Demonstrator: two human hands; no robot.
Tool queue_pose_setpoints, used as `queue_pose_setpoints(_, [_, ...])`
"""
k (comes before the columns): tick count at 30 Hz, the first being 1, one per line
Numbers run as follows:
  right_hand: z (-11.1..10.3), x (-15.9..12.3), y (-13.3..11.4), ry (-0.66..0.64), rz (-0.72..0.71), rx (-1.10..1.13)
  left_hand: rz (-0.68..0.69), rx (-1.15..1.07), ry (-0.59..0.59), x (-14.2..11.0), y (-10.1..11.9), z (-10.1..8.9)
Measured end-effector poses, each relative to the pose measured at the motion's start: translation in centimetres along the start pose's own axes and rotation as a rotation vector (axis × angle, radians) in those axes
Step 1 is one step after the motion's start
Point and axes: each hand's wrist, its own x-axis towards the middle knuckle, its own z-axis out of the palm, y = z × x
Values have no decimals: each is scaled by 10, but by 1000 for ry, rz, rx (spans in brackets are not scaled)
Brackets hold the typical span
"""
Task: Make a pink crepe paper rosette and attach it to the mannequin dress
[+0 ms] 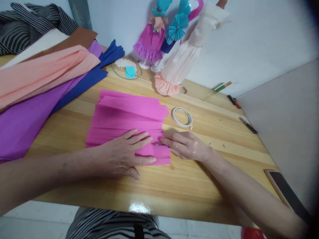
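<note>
Folded pink crepe paper (119,114) lies in layered pleats on the wooden table. My left hand (127,151) rests flat on its near part, fingers spread and pointing right. At the sheet's right edge, my right hand (185,145) is closed around a thin pointed metal tool (158,144). Its tip points left over the paper, towards my left fingertips. My fingers hide the rest of the tool, so its exact kind is unclear. Just beyond my right hand lies a roll of white tape (182,117).
Purple (32,122), peach (50,71) and blue crepe paper (79,89) spread across the left. Paper-dressed dolls (152,36) stand by the wall, near a long cream paper dress (184,59). At right are a black-handled blade (248,125) and a phone (286,191).
</note>
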Motion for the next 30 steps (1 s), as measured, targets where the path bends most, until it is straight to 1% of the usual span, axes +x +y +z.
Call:
queue_pose_setpoints(5, [-1, 2, -1, 6, 7, -22, -10, 18, -29, 1, 1, -3])
queue_pose_setpoints(9, [-1, 3, -1, 39, -1, -13, -4, 16, -44, 2, 1, -3])
queue_pose_setpoints(15, [1, 3, -1, 49, -22, -1, -7, 9, -27, 1, 0, 0])
queue_pose_setpoints(23, [3, 5, -1, 94, -48, 4, -16, 8, -40, 2, 2, -6])
queue_pose_setpoints(26, [3, 5, -1, 112, -60, -4, -6, -2, -43, 1, 1, -4])
queue_pose_setpoints(30, [5, 6, 1, 117, -89, 53, -7, -14, -40, 1, -1, 2])
